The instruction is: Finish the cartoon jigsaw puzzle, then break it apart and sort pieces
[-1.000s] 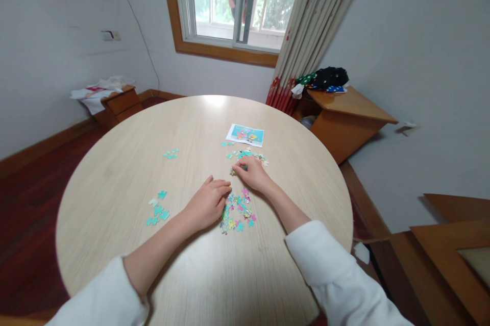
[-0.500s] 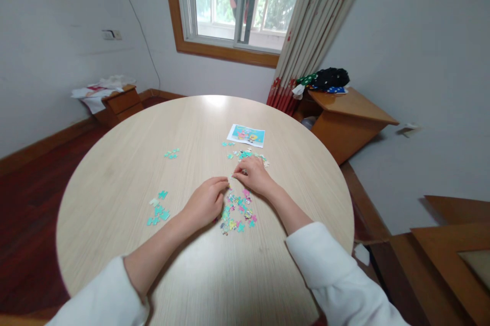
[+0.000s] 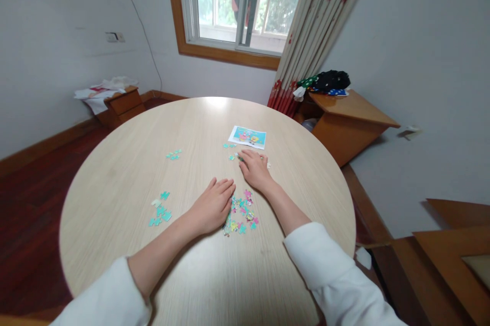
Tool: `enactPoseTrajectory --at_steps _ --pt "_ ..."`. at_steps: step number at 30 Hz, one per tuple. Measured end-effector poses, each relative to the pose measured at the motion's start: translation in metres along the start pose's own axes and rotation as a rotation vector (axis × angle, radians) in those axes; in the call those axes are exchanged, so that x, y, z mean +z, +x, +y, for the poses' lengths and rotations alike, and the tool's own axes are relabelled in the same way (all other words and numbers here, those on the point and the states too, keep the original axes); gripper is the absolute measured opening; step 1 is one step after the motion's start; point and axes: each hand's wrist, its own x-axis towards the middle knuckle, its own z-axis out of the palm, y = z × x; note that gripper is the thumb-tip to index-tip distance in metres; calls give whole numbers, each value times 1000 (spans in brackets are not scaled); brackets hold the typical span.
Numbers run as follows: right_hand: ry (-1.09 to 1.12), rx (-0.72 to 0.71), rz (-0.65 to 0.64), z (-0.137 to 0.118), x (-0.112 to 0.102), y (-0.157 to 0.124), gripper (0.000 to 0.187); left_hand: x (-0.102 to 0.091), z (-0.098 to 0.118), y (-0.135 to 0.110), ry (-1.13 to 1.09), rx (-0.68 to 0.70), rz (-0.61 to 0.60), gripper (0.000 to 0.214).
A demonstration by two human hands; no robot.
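The left hand (image 3: 213,204) is lying palm down on the round table (image 3: 199,117), fingers straight and together, gripping nothing. Its fingertips are pointing toward the table's far edge. Its right side is touching a colourful heap of puzzle pieces (image 3: 242,214), which is sitting around the table's middle, nearer the near edge. The heap is stretching lengthwise from the near edge toward the far edge.

The right hand (image 3: 255,169) is resting just beyond the heap, fingers spread flat over a few loose pieces (image 3: 234,156); whether it is pinching one cannot be told. Just past its fingertips a picture card (image 3: 247,137) is lying flat, its long side running left to right. Teal pieces (image 3: 160,209) are lying toward the left edge.
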Motion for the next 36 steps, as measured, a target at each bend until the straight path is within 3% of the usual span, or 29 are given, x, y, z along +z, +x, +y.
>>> enactPoseTrajectory --at_steps 4,11,20,23,26,29,36 --pt "-51 -57 -91 -3 -1 -2 35 -2 0 0 -13 0 46 42" --pt "-24 -115 -38 -8 -11 -1 24 -4 -2 1 -38 -30 115 38" --pt "255 -285 -153 -22 -14 -15 15 -4 -4 2 -132 -54 204 38" --pt "282 -193 -6 -13 -15 -14 18 -5 -3 1 -108 -19 178 41" --pt "188 -13 156 6 -16 -8 20 -4 -2 -1 -44 -25 57 44" --pt "112 61 118 21 -16 -5 15 -4 -2 -1 4 -45 -26 46" --pt "70 21 -29 18 -12 -6 17 -7 -1 -1 17 -39 -3 45"
